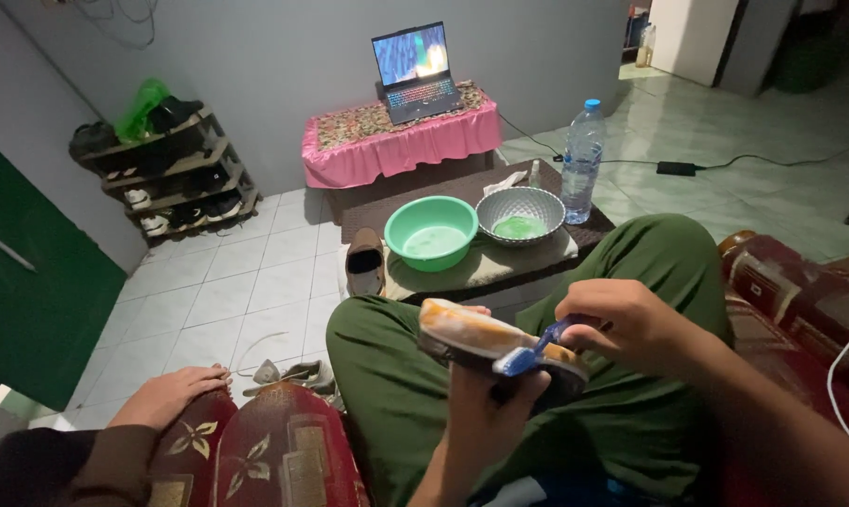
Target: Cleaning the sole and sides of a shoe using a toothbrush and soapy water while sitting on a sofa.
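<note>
**Shoe getting a scrub over the lap**

Shoe (486,340) is being cradled sole-up in the left hand (486,413), steadying it. Right hand (622,324), gripping the blue brush (532,352), is working the sole. Green basin (432,232) is waiting at twelve o'clock.

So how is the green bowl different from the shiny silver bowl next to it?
The green bowl is smooth plastic and looks wider; the silver bowl is patterned metal and a bit smaller. The green bowl holds what looks like clear water, while the silver bowl holds something green. Both are round, open and sit side by side on the low table.
</note>
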